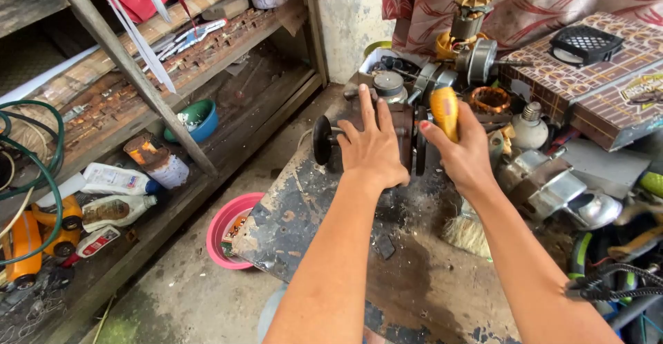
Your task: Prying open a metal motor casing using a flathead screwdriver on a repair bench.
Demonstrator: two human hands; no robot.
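Head view: a rusty motor housing (pixel 387 119) on the worktop (pixel 414 275) is pressed by the open left hand (pixel 373 147); a yellow screwdriver handle (pixel 445 112) is gripped by the right hand (pixel 463 154).

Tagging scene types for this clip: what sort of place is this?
Most likely a small repair workshop. The left hand rests on a rusty motor assembly on a grimy workbench, the right hand grips a yellow-handled tool, and a bare motor armature stands among loose parts.
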